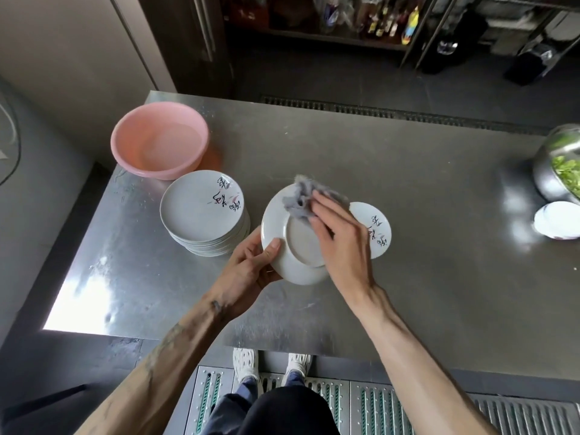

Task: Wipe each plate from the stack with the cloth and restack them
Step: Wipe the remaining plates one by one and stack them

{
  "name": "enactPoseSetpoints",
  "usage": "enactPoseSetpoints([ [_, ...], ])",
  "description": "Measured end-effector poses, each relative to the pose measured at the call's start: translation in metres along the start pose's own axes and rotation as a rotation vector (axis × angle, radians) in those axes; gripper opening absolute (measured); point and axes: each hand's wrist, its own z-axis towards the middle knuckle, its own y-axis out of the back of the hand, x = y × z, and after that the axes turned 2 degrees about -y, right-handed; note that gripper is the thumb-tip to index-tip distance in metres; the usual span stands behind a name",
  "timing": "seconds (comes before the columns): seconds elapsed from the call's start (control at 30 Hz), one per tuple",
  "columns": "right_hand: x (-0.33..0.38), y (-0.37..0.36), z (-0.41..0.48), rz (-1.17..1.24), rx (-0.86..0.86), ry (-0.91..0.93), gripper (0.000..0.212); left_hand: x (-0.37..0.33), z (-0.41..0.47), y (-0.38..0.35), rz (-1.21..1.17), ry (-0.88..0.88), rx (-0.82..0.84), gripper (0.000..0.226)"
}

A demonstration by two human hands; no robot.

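My left hand (251,271) grips a white plate (296,243) by its lower left rim, its underside turned up toward me above the table. My right hand (339,237) presses a grey cloth (301,199) against the far part of that underside. A stack of several white plates (201,211) with black brush lettering stands to the left. One more lettered plate (376,227) lies flat on the table to the right, partly hidden by my right hand.
A pink plastic basin (160,139) holding water sits behind the stack. At the right edge of the steel table (439,183) stand a metal bowl of green leaves (561,167) and a small white dish (557,219). Floor grating runs along the near side.
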Motion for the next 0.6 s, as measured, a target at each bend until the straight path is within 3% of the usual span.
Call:
enactPoseSetpoints([
  [0.13, 0.005, 0.0, 0.006, -0.007, 0.121, 0.184, 0.034, 0.001, -0.001, -0.001, -0.004, -0.01, 0.004, 0.039],
  [0.3, -0.007, 0.011, 0.006, -0.029, 0.031, -0.057, 0.027, 0.003, -0.006, -0.002, -0.071, -0.019, -0.053, 0.043],
  [0.47, 0.01, -0.009, -0.022, -0.032, 0.196, 0.208, 0.04, 0.004, -0.003, -0.01, -0.124, -0.029, -0.093, 0.041],
  [0.6, -0.005, 0.002, -0.004, 0.004, 0.037, -0.049, 0.029, -0.002, -0.002, -0.007, -0.122, -0.044, -0.102, 0.042],
])
